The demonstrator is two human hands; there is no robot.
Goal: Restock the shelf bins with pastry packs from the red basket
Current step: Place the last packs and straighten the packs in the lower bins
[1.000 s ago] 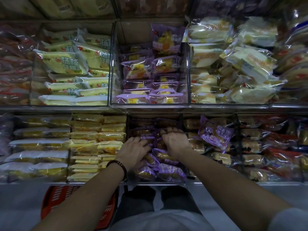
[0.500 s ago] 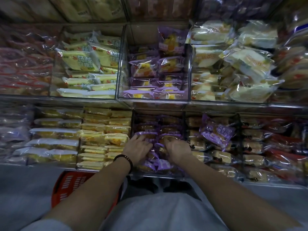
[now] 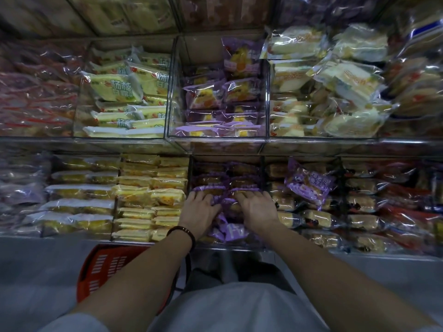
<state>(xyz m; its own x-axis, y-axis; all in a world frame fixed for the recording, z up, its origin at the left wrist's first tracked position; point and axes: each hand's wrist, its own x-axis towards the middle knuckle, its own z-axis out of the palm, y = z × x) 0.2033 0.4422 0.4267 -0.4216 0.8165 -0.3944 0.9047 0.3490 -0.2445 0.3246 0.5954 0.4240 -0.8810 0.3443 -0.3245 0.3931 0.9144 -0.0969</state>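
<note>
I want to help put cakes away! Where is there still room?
Best spot: the upper clear bin, back left, between its left wall and the upright purple pack. Crowded: the lower purple bin under the left hand and right hand, the yellow stacks beside it, the heap upper right.

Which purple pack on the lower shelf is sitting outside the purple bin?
The tilted purple pack right of the right hand: it rests on the neighbouring bin's brown pastries; the others fill the bin left of it.
</note>
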